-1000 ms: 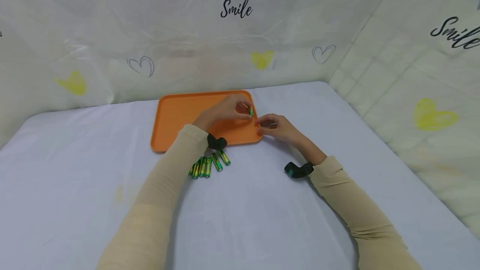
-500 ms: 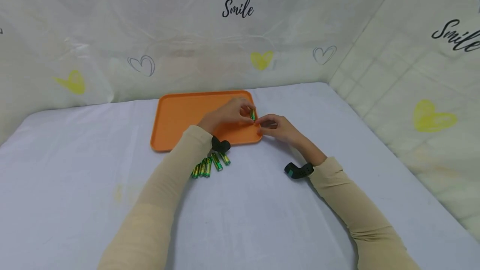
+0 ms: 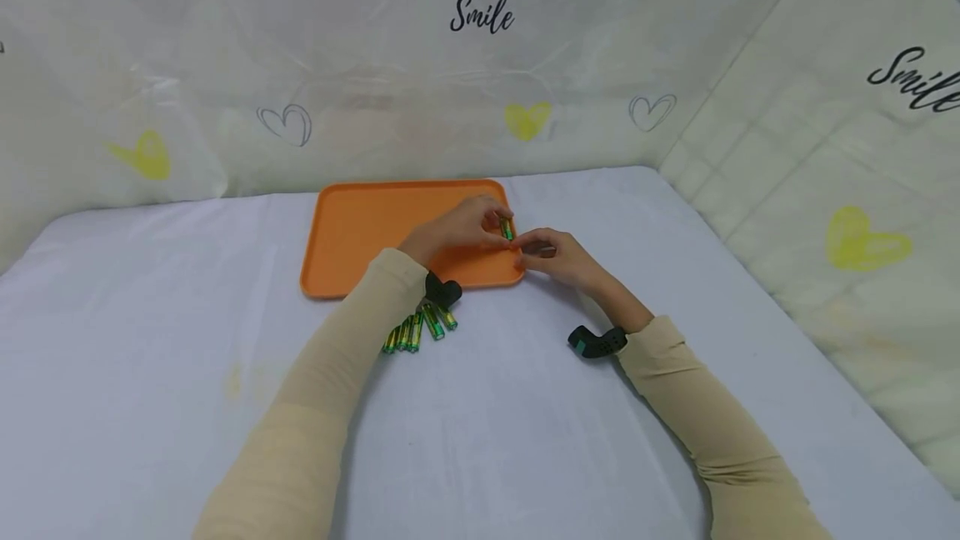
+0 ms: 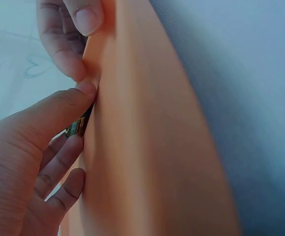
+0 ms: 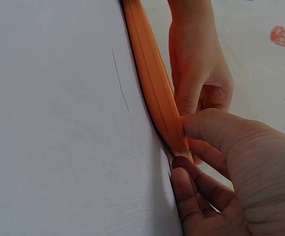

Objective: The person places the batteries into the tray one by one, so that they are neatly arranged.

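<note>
In the head view my left hand (image 3: 467, 225) reaches over the right part of an orange tray (image 3: 360, 227). Its thumb and fingers pinch a small green and gold battery (image 3: 507, 228) close to the tray's right wall. The left wrist view shows only a short piece of that battery (image 4: 76, 127) behind the thumb. My right hand (image 3: 558, 257) grips the tray's right rim near the front corner, with thumb and fingers on either side of it in the right wrist view. Several more batteries (image 3: 415, 332) lie on the table in front of the tray, partly hidden by my left forearm.
A white cloth covers the table (image 3: 510, 407). Behind the tray rises a pale wall sheet (image 3: 405, 107) printed with hearts and lettering, which continues along the right side. Each wrist wears a black device, one of them the right wrist device (image 3: 597, 342).
My left hand has shifted slightly right with the battery, toward the tray's right wall, and has then stayed nearly still. The right hand keeps its place at the rim.
</note>
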